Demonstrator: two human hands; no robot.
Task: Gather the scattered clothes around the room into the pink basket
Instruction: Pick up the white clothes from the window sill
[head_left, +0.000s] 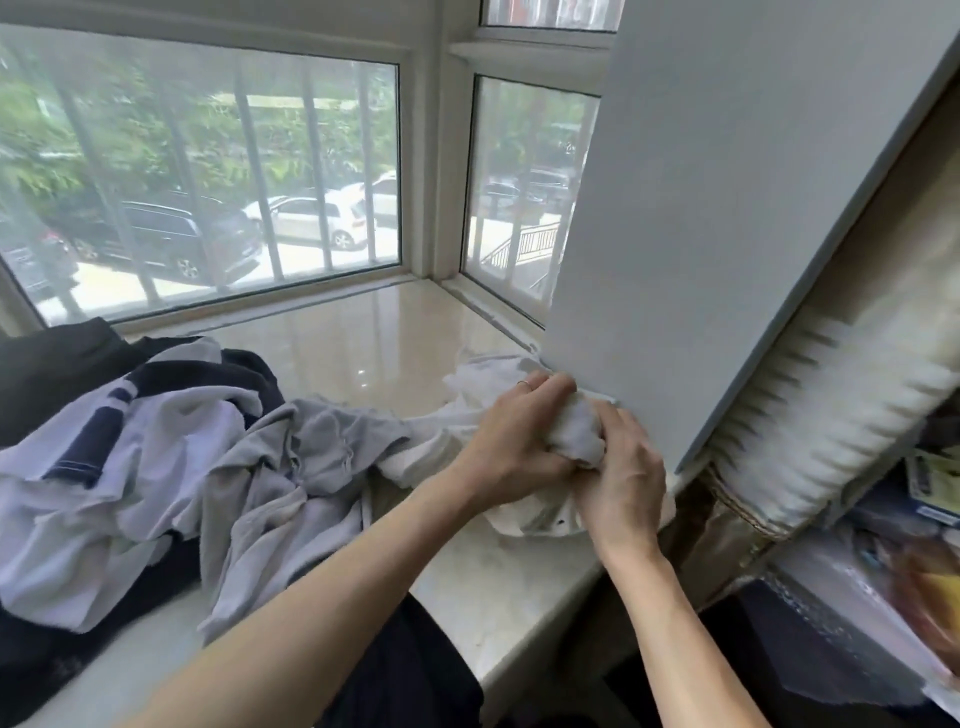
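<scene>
A view from a person's head looks down at a glossy, cream marble window sill set in a bay window. Both bare forearms reach forward over the sill, and the two hands meet at its right side. The left hand, with a thin ring on one finger, and the right hand are pressed together, both closed around a bunched wad of soft white cloth. The rest of this white fabric trails back over the sill behind the hands and hangs under them in loose folds, up against the foot of a smooth grey panel that stands upright on the right.

To the left lies a crumpled heap of clothes. Nearest the hands is a wrinkled grey garment with a soft, jersey-like surface, spilling over the front edge of the sill. Beside it is a pale white garment with dark navy bands, and dark, almost black fabric is piled behind and under these.

Behind the grey panel, at the far right, a ribbed, cream-coloured pleated object slants downward, blurred. Below it are blurred packages on shelves.

Through the window glass, vertical white bars, parked cars and green trees show hazily. The pink basket does not appear in this view.
</scene>
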